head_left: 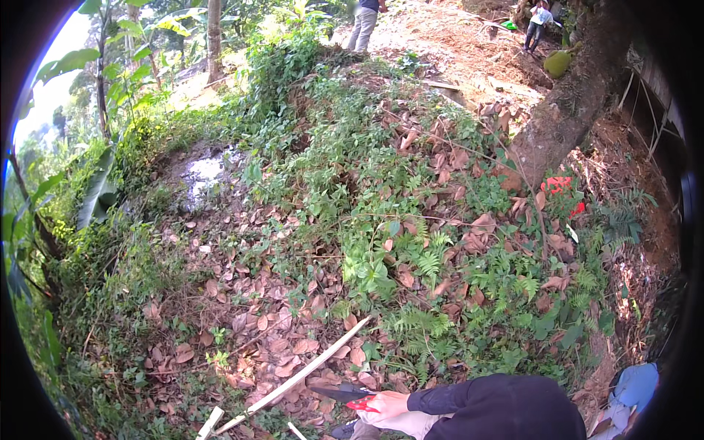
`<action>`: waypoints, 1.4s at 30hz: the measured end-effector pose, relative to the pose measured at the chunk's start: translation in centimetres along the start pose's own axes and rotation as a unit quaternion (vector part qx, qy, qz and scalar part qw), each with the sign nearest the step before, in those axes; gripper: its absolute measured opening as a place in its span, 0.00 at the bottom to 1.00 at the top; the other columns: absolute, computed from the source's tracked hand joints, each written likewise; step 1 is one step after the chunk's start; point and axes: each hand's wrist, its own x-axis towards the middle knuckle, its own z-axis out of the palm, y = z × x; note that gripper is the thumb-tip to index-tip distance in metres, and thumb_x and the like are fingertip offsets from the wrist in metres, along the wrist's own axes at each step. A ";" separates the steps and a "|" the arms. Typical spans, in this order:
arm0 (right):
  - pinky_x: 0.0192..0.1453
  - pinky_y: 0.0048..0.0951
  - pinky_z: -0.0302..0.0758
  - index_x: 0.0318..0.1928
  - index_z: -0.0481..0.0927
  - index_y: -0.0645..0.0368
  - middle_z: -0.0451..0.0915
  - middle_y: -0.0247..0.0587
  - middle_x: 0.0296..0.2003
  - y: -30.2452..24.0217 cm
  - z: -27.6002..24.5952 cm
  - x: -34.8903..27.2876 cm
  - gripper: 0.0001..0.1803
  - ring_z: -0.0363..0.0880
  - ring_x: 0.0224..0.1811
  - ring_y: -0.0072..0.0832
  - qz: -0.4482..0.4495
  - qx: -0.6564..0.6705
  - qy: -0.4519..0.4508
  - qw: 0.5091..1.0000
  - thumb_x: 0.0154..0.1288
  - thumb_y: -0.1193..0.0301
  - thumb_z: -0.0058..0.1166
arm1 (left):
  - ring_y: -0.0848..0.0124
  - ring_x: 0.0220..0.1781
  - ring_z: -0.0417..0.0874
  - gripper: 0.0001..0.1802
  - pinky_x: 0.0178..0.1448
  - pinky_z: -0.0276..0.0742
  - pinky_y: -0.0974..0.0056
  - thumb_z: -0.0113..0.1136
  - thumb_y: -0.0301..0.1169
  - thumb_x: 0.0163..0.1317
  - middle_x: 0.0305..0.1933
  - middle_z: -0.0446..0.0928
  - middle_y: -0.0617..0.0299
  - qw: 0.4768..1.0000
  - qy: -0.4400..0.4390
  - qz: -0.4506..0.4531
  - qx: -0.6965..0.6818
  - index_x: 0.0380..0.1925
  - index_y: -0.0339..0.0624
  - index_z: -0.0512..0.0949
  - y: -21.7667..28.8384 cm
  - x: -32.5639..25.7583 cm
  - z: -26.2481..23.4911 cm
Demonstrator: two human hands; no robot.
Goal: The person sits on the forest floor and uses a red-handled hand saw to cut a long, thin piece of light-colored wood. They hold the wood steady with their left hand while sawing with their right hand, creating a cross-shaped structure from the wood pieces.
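My right hand [386, 406], in a black sleeve, is closed around the red handle of a tool with a flat dark blade [339, 392]. The blade's tip points left; whether it is a saw or a knife is not plain. Just left of the blade, a long pale strip of wood [293, 378] slants across the leaf litter, apart from my hand. Shorter pale wood pieces [210, 424] show at the lower edge. Beneath my hand are my light trousers and a dark shoe [342, 430]. My left hand is out of view.
Ferns and dry leaves cover the sloping ground. A thick leaning trunk [561, 121] bears a large green fruit [557, 64] at the right. Red material [557, 185] lies near its base. Two people [363, 28] stand uphill. Blue cloth [635, 387] shows lower right.
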 end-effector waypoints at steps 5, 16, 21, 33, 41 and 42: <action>0.47 0.50 0.75 0.48 0.75 0.60 0.80 0.53 0.37 2.6 1.7 1.5 0.15 0.80 0.42 0.53 -0.020 0.008 -0.075 0.997 0.66 0.66 0.54 | 0.69 0.33 0.77 0.19 0.38 0.74 0.62 0.63 0.43 0.66 0.31 0.76 0.59 0.999 -0.003 0.001 0.042 0.45 0.39 0.74 2.9 2.2 -2.2; 0.53 0.49 0.71 0.44 0.70 0.60 0.75 0.53 0.42 7.6 2.7 1.9 0.13 0.76 0.49 0.50 -0.074 0.039 0.054 0.995 0.69 0.63 0.50 | 0.73 0.29 0.73 0.18 0.33 0.70 0.65 0.63 0.43 0.68 0.29 0.73 0.63 0.983 -0.065 0.094 0.144 0.44 0.41 0.73 11.2 9.2 -0.5; 0.38 0.41 0.74 0.41 0.79 0.61 0.79 0.47 0.28 7.9 3.3 5.3 0.12 0.81 0.32 0.41 -0.089 0.055 0.266 0.958 0.69 0.64 0.55 | 0.75 0.28 0.71 0.17 0.31 0.69 0.66 0.63 0.43 0.68 0.29 0.72 0.65 0.981 -0.047 0.114 0.149 0.44 0.43 0.72 5.5 13.5 0.0; 0.36 0.40 0.77 0.41 0.83 0.65 0.83 0.54 0.32 12.6 7.9 20.4 0.08 0.83 0.33 0.47 -0.075 0.171 0.460 0.868 0.64 0.73 0.59 | 0.80 0.24 0.67 0.15 0.25 0.65 0.70 0.62 0.42 0.70 0.27 0.68 0.69 0.987 0.063 0.145 -0.027 0.43 0.45 0.71 -31.1 25.2 0.5; 0.27 0.19 0.61 0.45 0.83 0.66 0.75 0.22 0.25 16.3 11.8 18.2 0.10 0.66 0.26 0.08 -0.101 0.458 0.368 0.803 0.71 0.70 0.59 | 0.82 0.20 0.67 0.12 0.22 0.62 0.74 0.56 0.42 0.74 0.23 0.67 0.73 0.991 0.004 0.057 -0.122 0.46 0.47 0.74 -31.3 23.4 -0.2; 0.27 0.19 0.60 0.43 0.83 0.66 0.75 0.23 0.25 17.0 11.4 18.2 0.10 0.66 0.25 0.08 -0.105 0.434 0.371 0.814 0.71 0.70 0.59 | 0.82 0.20 0.67 0.12 0.22 0.61 0.74 0.55 0.42 0.74 0.23 0.67 0.73 0.990 0.021 0.059 -0.127 0.47 0.47 0.74 -31.1 22.1 1.2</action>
